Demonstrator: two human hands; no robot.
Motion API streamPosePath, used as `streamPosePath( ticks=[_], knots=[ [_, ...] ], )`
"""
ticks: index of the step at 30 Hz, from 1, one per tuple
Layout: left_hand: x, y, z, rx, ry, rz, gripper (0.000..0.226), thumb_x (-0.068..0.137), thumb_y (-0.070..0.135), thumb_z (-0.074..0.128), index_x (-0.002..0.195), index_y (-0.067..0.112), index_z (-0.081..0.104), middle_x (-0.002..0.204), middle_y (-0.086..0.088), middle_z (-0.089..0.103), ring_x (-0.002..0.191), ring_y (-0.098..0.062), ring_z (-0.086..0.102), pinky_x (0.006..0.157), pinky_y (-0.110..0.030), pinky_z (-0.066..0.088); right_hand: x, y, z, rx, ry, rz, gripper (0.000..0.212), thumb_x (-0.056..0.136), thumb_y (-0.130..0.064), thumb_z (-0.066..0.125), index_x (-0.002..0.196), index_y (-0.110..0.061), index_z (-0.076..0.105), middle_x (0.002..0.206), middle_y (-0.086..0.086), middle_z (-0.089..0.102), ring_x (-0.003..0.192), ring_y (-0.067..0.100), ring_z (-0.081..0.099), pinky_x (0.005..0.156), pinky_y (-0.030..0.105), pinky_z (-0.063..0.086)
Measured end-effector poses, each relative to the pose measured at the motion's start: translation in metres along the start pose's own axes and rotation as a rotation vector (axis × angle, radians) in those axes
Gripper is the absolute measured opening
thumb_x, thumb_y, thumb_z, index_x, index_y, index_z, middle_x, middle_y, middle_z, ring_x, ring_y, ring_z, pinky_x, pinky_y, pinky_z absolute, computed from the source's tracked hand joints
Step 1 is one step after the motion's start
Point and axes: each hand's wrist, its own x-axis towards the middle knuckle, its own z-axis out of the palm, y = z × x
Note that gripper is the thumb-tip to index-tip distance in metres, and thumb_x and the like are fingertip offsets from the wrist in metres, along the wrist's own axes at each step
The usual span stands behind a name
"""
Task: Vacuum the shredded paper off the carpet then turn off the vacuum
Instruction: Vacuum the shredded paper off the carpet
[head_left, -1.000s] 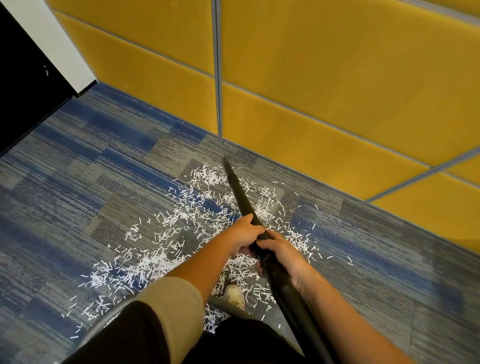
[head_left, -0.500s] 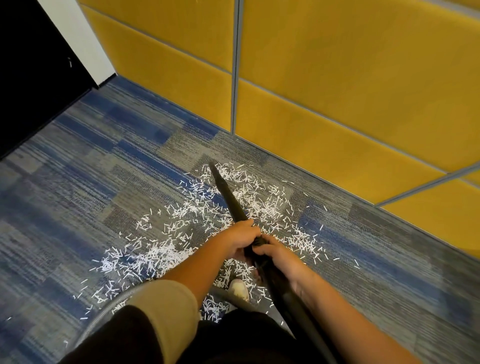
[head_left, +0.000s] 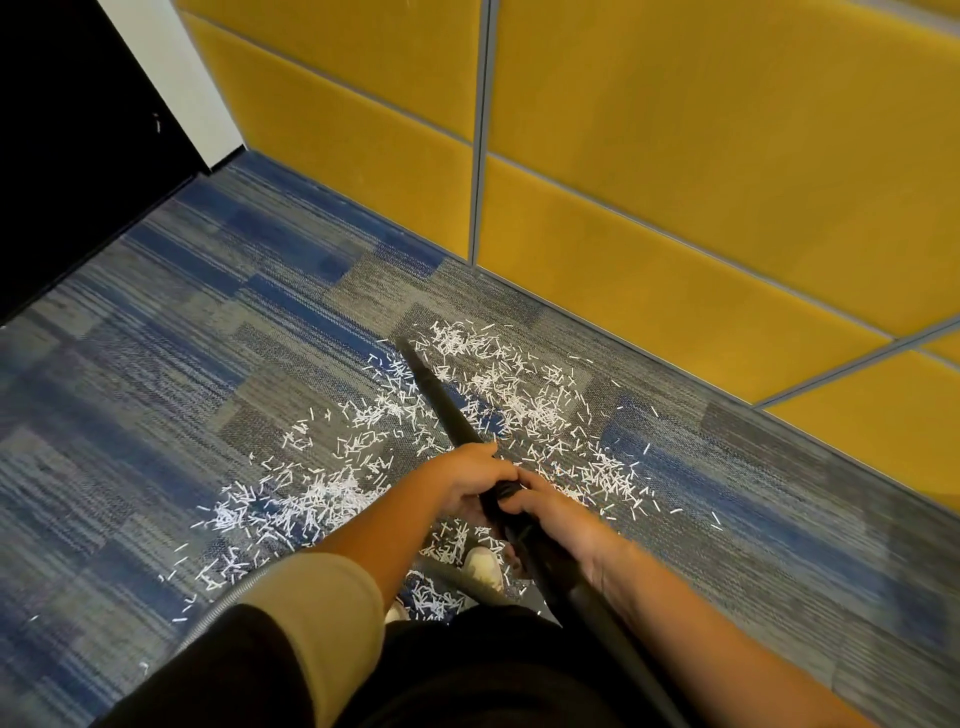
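White shredded paper (head_left: 498, 384) lies scattered over the blue and grey carpet (head_left: 156, 374), from near the yellow wall down to my feet. A black vacuum wand (head_left: 439, 402) slants from my lap toward the far end of the scatter, and its tip (head_left: 404, 344) rests on the carpet among the shreds. My left hand (head_left: 462, 486) grips the wand from the left. My right hand (head_left: 550, 512) grips it just behind, at a ribbed collar. The vacuum body is out of view.
A yellow padded wall (head_left: 675, 208) runs along the far and right side of the carpet. A dark opening with a white frame (head_left: 171, 78) stands at the upper left. A grey ribbed hose (head_left: 218, 610) curves by my left side. My shoe (head_left: 485, 566) shows below the hands.
The wand tip has swung left across the far end of the scatter, away from the wall. Both hands keep the same hold. My view has shifted left.
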Motion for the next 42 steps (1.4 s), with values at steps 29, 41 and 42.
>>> streamPosePath(
  ticks=[29,41,42],
  knots=[
    [0.004,0.002,0.015,0.012,-0.006,0.007,0.066,0.096,0.021,0.049,0.152,0.023,0.014,0.115,-0.011,0.057,0.086,-0.022,0.063,0.083,-0.041,0.056,0.001,0.005,-0.018,0.024,0.007,0.011,0.03,0.095,-0.007,0.046,0.121,-0.02,0.043,0.072,0.017,0.051,0.039,0.021,0.049,0.038,0.024,0.046],
    [0.007,0.015,0.028,-0.005,-0.028,0.019,0.066,0.096,0.021,0.05,0.151,0.024,0.015,0.126,-0.012,0.055,0.09,-0.024,0.062,0.09,-0.046,0.053,0.001,0.006,-0.036,0.078,0.053,-0.018,0.034,0.094,-0.006,0.047,0.123,-0.023,0.045,0.068,0.021,0.056,0.039,0.023,0.051,0.038,0.025,0.045],
    [0.009,0.017,0.03,0.003,-0.035,0.026,0.067,0.096,0.022,0.05,0.152,0.025,0.013,0.126,-0.013,0.054,0.09,-0.024,0.062,0.09,-0.046,0.053,0.001,0.006,-0.039,0.09,0.066,-0.016,0.035,0.094,-0.007,0.048,0.125,-0.023,0.045,0.07,0.022,0.056,0.04,0.023,0.051,0.039,0.026,0.046]
  ],
)
